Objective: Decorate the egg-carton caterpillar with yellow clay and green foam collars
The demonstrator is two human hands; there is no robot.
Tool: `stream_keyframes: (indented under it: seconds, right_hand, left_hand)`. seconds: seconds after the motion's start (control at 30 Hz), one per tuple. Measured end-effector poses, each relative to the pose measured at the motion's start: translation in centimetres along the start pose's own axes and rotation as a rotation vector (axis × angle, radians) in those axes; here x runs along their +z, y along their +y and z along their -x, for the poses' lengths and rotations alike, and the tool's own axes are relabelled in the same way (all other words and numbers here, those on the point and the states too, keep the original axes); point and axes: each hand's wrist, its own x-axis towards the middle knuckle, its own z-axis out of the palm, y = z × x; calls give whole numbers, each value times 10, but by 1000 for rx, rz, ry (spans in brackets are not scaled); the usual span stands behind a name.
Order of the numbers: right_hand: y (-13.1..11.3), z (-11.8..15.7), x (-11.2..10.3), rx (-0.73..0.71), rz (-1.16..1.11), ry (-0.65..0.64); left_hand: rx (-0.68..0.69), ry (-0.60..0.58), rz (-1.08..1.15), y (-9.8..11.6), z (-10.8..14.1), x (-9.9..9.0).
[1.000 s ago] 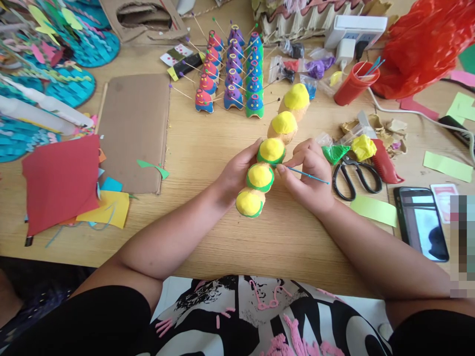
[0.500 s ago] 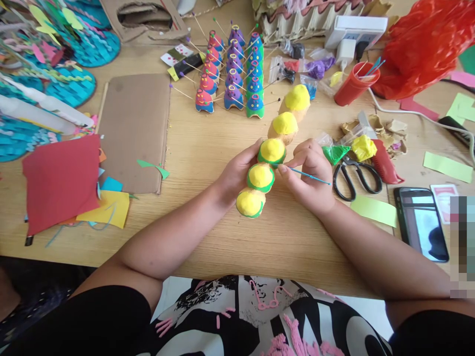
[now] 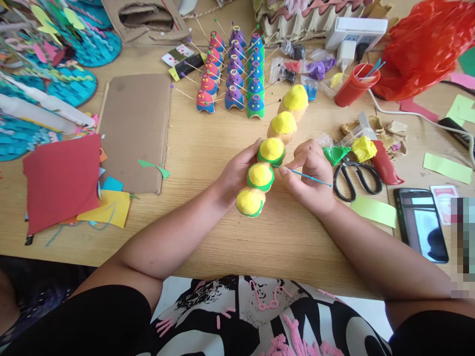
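My left hand grips the left side of an egg-carton strip, whose several bumps form a slanting row. Yellow clay caps every bump, and green clay edges the three nearest me; the far two show bare tan carton below the yellow. Between the thumb and fingers of my right hand is a thin blue stick. Its tip is at the green rim of the middle bump, partly hidden by my fingertips. Green clay in a plastic wrap lies just beyond my right hand.
Black-handled scissors, yellow clay and a phone lie to the right. Finished carton caterpillars stand in rows at the back. A red cup holds sticks. Cardboard and red paper lie left.
The blue stick has shifted very slightly to the right in my right hand. My left hand keeps its hold on the carton strip, which has barely moved.
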Motion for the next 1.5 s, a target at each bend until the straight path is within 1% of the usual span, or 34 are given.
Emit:
stream_keyframes:
  seconds: [0.2,0.4,0.6,0.73,0.87,1.03,1.2,1.33,1.5]
  right_hand:
    - [1,1,0,38,14,-5]
    - [0,1,0,47,40,-19]
    - [-1,0,0,24,9,-8]
    - [-2,0,-1,52,13,-37]
    - [-2,0,0,71,33,-23]
    - [-1,1,-1,59,-11,-32]
    - [-1,1,0,41,-17,-13]
    - [-1,1,0,41,-32,-6]
    - [-1,0,-2,81,-22,-24]
  left_hand:
    - [-7,24,6,1,1,2]
    - [-26,0,16,1,2,3]
    - [-11,24,21,1,3,6]
    - [1,36,19,2,3,7]
    - [-4,29,1,2,3,9]
    - [64,-10,-51,-1,-1,2]
    - [90,-62,-110,-5,-7,-7]
    - [126,-83,-158,-8,-11,-10]
    - [235,-97,-195,-9,-15,-10]
